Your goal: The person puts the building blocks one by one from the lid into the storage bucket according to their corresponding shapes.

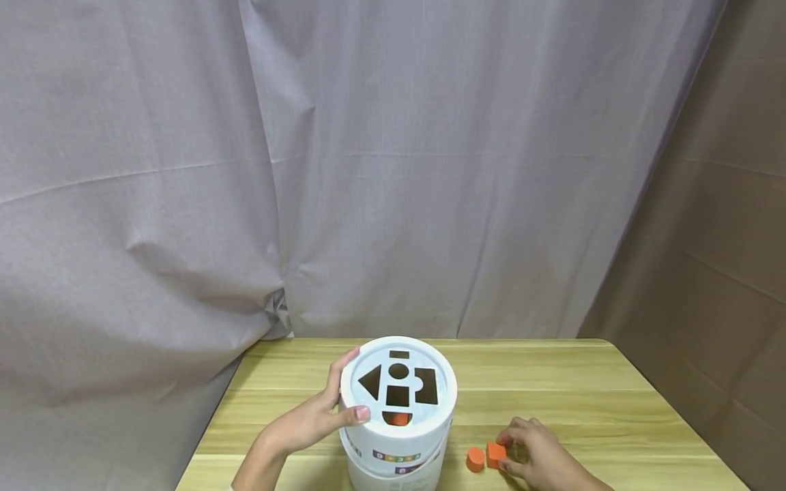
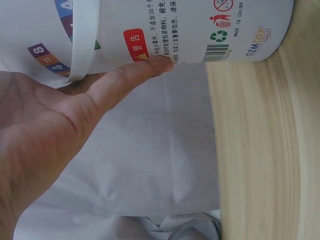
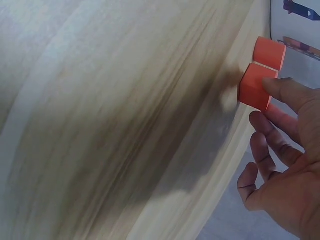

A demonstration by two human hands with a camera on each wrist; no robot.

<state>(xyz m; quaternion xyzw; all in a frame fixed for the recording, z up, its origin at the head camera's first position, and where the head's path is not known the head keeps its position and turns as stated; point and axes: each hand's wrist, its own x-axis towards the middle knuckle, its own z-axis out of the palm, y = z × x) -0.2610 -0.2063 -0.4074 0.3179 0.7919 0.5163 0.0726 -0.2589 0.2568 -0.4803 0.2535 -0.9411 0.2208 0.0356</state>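
Note:
A white bucket (image 1: pixel 398 467) stands upright on the wooden table, its lid (image 1: pixel 447 382) cut with shaped holes. My left hand (image 1: pixel 312 417) rests against the bucket's left side, the thumb over the lid's near rim and a finger at the far left rim. In the left wrist view, one straight finger (image 2: pixel 127 80) lies along the printed wall. To the bucket's right, my right hand (image 1: pixel 535 453) pinches an orange cube (image 1: pixel 495 455) between thumb and index finger; the other fingers curl loosely. Beside the cube is a short orange cylinder (image 3: pixel 269 53).
An orange piece (image 1: pixel 400 419) shows inside the bucket through the lid's nearest hole. The wooden table (image 1: pixel 552 382) extends to the right. A grey curtain (image 1: pixel 393 204) hangs behind it, and brown cloth (image 1: pixel 706 273) covers the right side.

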